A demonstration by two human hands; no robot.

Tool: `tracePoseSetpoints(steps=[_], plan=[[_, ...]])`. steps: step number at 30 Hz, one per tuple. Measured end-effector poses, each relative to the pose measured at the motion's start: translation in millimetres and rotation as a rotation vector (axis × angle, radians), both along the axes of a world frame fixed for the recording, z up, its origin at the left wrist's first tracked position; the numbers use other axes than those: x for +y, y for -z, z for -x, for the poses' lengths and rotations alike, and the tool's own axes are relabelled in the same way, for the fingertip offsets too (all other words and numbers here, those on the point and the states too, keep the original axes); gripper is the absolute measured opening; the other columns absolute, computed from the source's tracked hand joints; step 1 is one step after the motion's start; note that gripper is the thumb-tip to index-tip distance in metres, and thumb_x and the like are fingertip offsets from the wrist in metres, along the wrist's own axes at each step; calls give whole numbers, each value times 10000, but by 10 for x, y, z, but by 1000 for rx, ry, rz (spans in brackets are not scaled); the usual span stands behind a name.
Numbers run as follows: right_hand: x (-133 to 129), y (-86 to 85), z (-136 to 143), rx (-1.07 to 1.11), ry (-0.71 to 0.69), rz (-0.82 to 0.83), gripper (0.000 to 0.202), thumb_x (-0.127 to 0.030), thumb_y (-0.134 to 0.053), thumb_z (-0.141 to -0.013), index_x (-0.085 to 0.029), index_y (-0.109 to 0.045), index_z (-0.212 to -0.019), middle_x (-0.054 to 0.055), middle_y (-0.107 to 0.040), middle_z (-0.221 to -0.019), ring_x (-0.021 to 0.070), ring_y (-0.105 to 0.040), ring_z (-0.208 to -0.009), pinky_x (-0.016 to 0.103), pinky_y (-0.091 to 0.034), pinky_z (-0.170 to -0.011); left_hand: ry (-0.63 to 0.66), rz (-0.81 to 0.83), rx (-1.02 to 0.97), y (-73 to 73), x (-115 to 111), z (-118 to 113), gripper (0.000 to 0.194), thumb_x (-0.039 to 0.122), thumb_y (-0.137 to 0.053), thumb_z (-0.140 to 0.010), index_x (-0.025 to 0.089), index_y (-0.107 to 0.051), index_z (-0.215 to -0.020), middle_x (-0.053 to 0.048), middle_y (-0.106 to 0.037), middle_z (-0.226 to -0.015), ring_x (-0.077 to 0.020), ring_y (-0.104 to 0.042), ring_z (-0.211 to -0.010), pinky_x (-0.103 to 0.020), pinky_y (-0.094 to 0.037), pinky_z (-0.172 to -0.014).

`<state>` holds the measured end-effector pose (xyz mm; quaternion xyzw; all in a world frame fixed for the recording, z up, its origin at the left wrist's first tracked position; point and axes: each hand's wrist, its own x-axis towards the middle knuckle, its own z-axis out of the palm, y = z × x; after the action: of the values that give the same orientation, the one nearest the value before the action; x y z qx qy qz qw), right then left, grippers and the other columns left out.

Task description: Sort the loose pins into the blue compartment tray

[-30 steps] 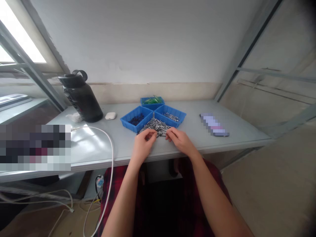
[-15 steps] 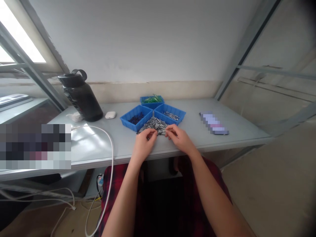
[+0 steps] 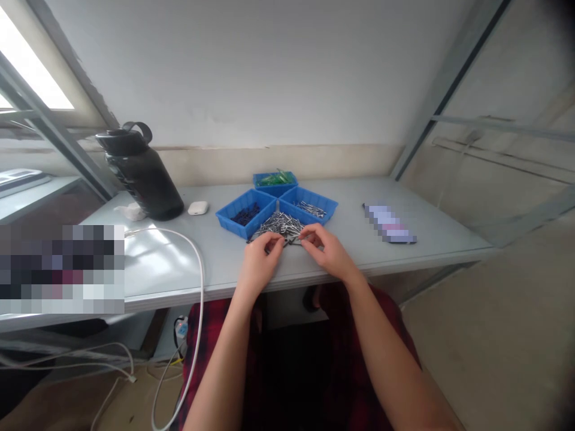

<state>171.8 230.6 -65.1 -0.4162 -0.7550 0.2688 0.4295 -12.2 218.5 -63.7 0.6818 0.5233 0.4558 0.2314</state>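
Note:
A heap of thin silver metal pins, like nails or screws (image 3: 282, 222), lies on the table in front of the blue trays. At the heap's left front, my left hand (image 3: 263, 254) is closed in a pinch; what sits between its fingertips is too small to make out. My right hand (image 3: 326, 248) pinches at the heap's right front, its fingertips against a slim metal piece I cannot name. Dark pieces (image 3: 294, 242) show between the hands. Behind the heap, the left blue tray (image 3: 231, 225) holds dark small parts, and the right blue tray (image 3: 330, 209) holds silver pins.
A third blue tray (image 3: 275, 188) at the back holds green pieces. To the left stand a black bottle (image 3: 141, 176) and a white earphone case (image 3: 197, 208). A phone (image 3: 390, 224) lies at right. A white cable (image 3: 200, 287) loops over the table's front edge.
The view has shifted slightly. Both hands stay at the front of the heap, with only small finger movements.

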Motion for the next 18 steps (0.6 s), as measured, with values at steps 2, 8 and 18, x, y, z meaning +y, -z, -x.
tracePoseSetpoints(steps=[2,8,18], plan=[[-6,-14,1,-26,-34,7,120,-270,-508,-884,-227,-553,-987,36,-627,-972,162,-601,-835,278,-479,-730,7,7,-6,5,2,1,180,308,-512,-858,187,-646,-857,-11,-681,-829,-143,-581,-710,-257,-444,-692],[-16,-23,-12,-45,-38,-16,103,-263,-510,-886,-216,-575,-950,36,-629,-953,157,-587,-815,273,-476,-724,16,7,4,12,5,8,177,302,-510,-858,193,-649,-865,-17,-687,-856,-153,-590,-735,-266,-449,-706],[-23,-28,-46,47,-33,16,123,-302,-528,-875,-208,-602,-904,36,-641,-904,174,-597,-844,292,-480,-753,11,-19,-1,12,4,2,191,314,-510,-864,191,-654,-891,-14,-689,-854,-140,-579,-710,-249,-449,-693]])
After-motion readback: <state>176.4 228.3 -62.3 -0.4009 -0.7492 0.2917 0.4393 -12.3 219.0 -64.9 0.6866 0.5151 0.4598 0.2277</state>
